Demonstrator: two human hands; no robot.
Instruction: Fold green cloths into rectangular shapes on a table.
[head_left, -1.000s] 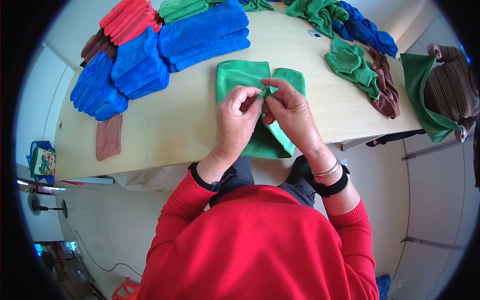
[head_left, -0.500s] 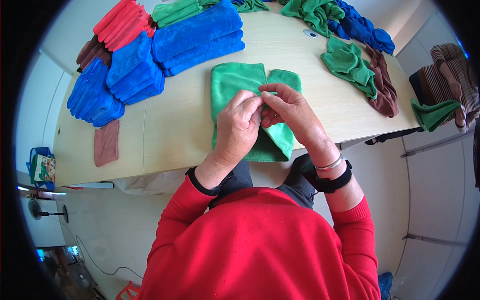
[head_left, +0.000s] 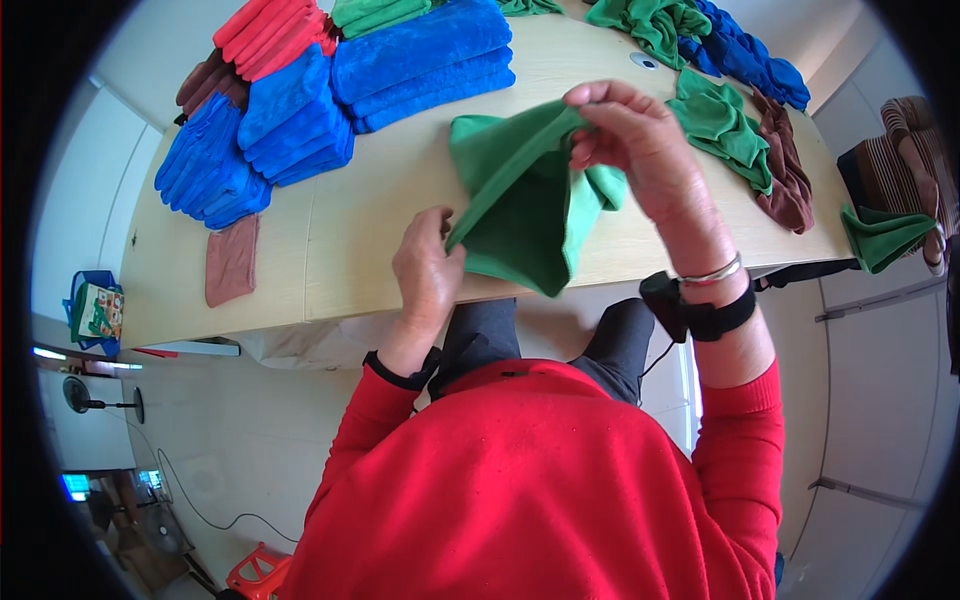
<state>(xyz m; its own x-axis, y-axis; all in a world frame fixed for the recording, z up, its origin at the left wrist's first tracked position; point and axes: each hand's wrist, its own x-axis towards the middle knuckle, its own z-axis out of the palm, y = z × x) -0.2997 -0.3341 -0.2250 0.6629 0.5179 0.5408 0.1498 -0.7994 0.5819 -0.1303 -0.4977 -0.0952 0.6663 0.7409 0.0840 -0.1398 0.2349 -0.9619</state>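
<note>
while the grip of the right hand (head_left: pixel 640 140) pinches the far end of a raised edge on the green cloth (head_left: pixel 520 225), the grip of the left hand (head_left: pixel 425 270) pinches the near left end. the right hand is higher, bent inward at the wrist; the left hand is lower, its forearm slanting outward. the cloth stands partly lifted at the front edge of the counter (head_left: pixel 370 220), right of the folded blue stack (head_left: pixel 295 125).
</note>
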